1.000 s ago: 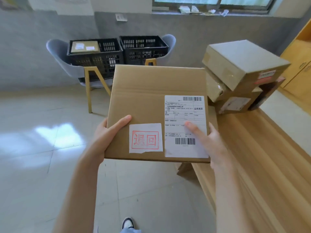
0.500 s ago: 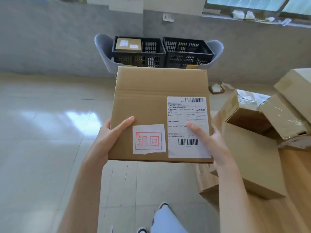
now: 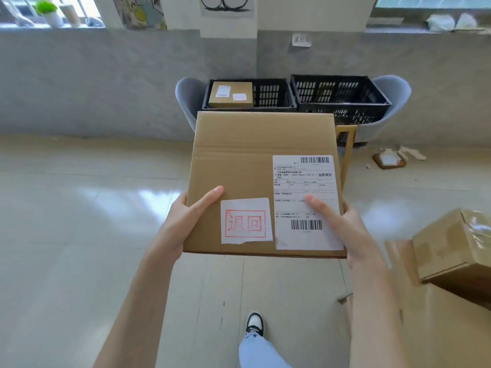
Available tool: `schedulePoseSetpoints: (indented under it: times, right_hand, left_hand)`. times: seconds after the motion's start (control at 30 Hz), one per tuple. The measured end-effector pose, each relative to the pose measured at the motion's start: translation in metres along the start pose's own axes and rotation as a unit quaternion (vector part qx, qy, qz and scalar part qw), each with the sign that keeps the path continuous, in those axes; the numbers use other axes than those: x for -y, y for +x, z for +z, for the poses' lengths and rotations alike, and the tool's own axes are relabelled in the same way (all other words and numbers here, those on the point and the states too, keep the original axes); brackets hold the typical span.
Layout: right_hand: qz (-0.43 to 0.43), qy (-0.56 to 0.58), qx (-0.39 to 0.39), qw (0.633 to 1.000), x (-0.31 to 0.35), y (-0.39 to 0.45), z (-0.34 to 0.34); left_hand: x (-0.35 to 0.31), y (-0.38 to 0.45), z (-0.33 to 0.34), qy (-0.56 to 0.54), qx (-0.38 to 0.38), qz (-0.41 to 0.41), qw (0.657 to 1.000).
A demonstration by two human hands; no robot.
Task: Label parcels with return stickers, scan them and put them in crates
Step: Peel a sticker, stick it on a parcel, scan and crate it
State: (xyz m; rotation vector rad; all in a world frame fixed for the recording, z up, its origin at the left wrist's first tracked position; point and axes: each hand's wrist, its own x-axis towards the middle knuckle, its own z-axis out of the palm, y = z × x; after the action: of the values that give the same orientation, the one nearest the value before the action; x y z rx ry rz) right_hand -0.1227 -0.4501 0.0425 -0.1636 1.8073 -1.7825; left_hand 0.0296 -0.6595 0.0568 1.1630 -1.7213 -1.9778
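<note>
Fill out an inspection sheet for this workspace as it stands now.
Surface: pale glossy tiled floor; bench edge at right, blurred.
Job's things: flat parcel with red return sticker and shipping label; left crate holds one small labelled box; right crate, contents unclear.
Clutter: torn scraps on floor; taped box at right.
Grips: left hand and right hand hold the parcel's sides, thumbs on top.
Cables: nothing seen.
Surroundings: grey wall, windowsills, grey chairs under crates.
</note>
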Motion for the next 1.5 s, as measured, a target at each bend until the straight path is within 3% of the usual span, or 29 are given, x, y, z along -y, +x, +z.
schedulePoseSetpoints:
  times: [0.43,1.0,1.5]
  right_hand:
    - [-0.019,-0.006,0.011,1.000,0.059,0.160,0.031]
    - [0.008,-0.030,-0.062,0.998,0.109,0.380,0.099]
    - [0.038,-0.008,-0.102,0.994,0.139,0.507,0.052]
  left_hand:
    - [-0.070,0.155,0.020,0.004,-0.006,-0.012,1.000]
    - [-0.149,0.411,0.023,0.019,0.041,-0.029,0.999]
    - [-0.192,0.534,0.110,0.045,0.078,-0.052,0.995]
